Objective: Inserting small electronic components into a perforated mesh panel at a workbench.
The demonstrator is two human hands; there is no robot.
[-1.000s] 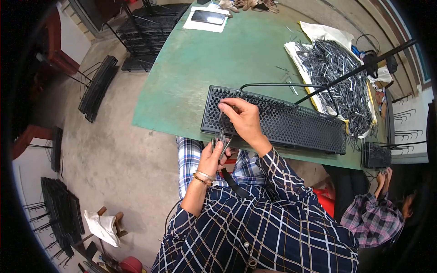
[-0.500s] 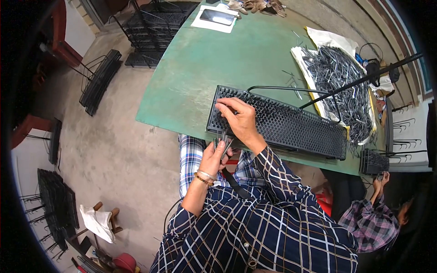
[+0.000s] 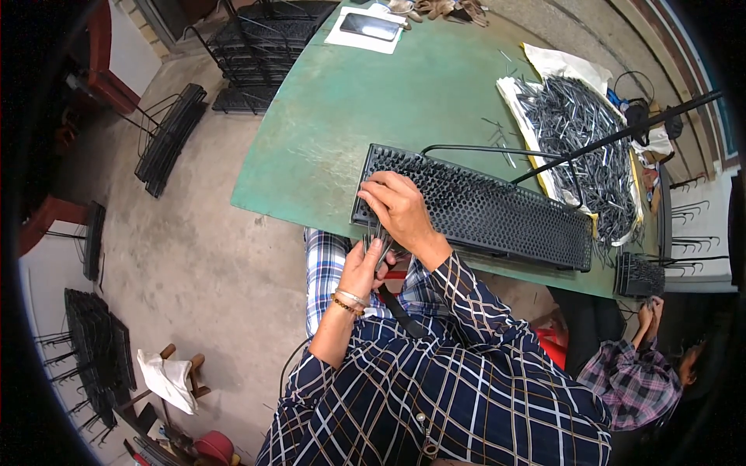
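Note:
A long black panel [image 3: 497, 208], covered with rows of small holes or studs, lies along the near edge of the green table. Over its left end is my right hand [image 3: 402, 216], thumb and fingers pinched together; whatever sits between the fingertips is too small to make out. Just below the panel's near left corner, my left hand [image 3: 360, 268] is closed round a loose bunch of thin dark strips [image 3: 379, 233] that point upward. A thin black bent-rod frame [image 3: 474, 148] stands out from the panel's far side and joins a long rod.
An open white sack [image 3: 509, 101] full of similar strips [image 3: 579, 140] lies at the far right. A phone [image 3: 368, 26] and gloves [image 3: 443, 8] are at the table's [image 3: 326, 140] far edge. At right sits another person [image 3: 633, 380] beside a smaller black panel [image 3: 639, 275]. Black racks [image 3: 172, 136] stand leftward.
My right hand has shifted a little left and toward me over the panel's left end. The left hand with its strips stays nearly where it was.

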